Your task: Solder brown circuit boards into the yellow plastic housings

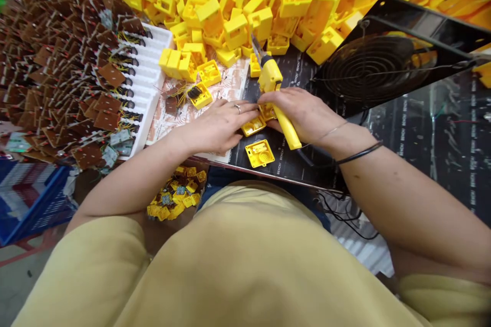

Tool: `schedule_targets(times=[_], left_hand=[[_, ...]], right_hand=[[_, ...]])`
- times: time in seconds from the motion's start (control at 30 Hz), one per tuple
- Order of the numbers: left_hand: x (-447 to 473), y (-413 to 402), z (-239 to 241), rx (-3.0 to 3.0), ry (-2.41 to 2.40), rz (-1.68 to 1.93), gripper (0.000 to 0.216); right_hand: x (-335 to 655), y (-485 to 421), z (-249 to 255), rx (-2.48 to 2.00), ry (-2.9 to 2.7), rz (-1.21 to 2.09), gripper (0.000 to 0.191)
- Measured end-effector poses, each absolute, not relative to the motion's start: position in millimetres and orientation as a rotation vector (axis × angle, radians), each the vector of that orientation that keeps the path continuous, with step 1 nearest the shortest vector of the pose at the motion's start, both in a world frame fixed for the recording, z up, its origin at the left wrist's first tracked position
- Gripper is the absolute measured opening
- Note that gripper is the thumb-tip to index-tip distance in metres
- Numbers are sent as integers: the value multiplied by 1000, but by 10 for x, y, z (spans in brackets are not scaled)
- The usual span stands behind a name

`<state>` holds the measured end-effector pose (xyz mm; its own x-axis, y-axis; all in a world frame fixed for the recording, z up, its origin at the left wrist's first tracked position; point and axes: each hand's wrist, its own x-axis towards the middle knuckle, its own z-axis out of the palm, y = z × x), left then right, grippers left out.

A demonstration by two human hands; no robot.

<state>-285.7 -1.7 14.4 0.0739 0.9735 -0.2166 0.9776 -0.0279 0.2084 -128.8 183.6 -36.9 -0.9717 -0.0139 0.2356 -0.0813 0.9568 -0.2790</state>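
Note:
My right hand [303,112] is closed around a yellow soldering iron [276,97] whose tip points away from me, toward the far pile. My left hand [218,125], a ring on one finger, lies over a small yellow plastic housing [253,125] and presses its fingertips onto it, close against the right hand. Another open yellow housing [260,153] lies just in front of both hands on the black mat [402,148]. A yellow housing with a dark part inside [199,95] rests farther left on the printed sheet.
A big heap of yellow housings [268,0] fills the far side. A white tray [149,82] at left holds several brown circuit boards with wires. A black fan [379,61] stands at right. More yellow parts [174,199] sit in a bin below the table edge.

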Motion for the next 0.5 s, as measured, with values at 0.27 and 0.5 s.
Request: schedule_targets(times=[0.27, 0.5], left_hand=[[-2770, -106, 138, 2048, 2228, -120, 53], [-2771, -71, 84, 1935, 2345, -202, 74]], right_hand=[[-568, 1786, -171, 169, -2829, 451, 30], [-671, 1050, -276, -104, -2610, 206, 60]])
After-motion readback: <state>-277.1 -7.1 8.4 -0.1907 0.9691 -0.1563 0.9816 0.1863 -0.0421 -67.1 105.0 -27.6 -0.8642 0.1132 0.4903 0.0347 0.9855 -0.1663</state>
